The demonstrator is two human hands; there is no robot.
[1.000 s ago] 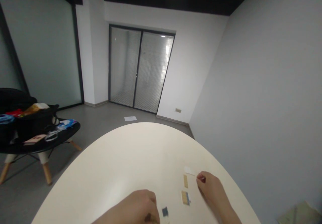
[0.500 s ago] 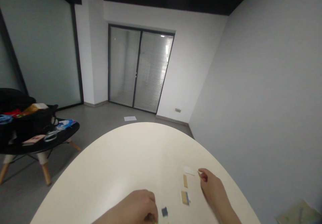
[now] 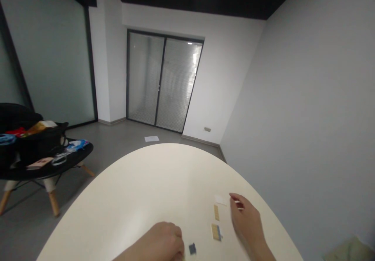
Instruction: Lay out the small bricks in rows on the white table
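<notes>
My left hand (image 3: 166,242) is low in the view over the table, its fingers curled closed and their undersides turned away; whatever is in them is hidden. Just right of it lies a small dark blue-grey piece (image 3: 192,249). Farther right, my right hand (image 3: 247,220) has thumb and fingers bent together, with something pale and thin showing between them that I cannot make out. Left of its fingertips lies a flat white piece (image 3: 219,200). A narrow tan strip (image 3: 216,212) and a wider tan piece with a blue-grey edge (image 3: 216,232) lie nearer me.
The round cream table (image 3: 164,175) fills the lower middle. On the left, a black chair (image 3: 67,161) holds a bag (image 3: 41,142) and small items. A white sheet (image 3: 151,138) lies on the floor beyond the table. A grey-white wall (image 3: 316,116) rises on the right.
My right hand has shifted slightly up and left, and its fingers have turned a little. My left hand has moved only slightly. The pieces on the table lie as before.
</notes>
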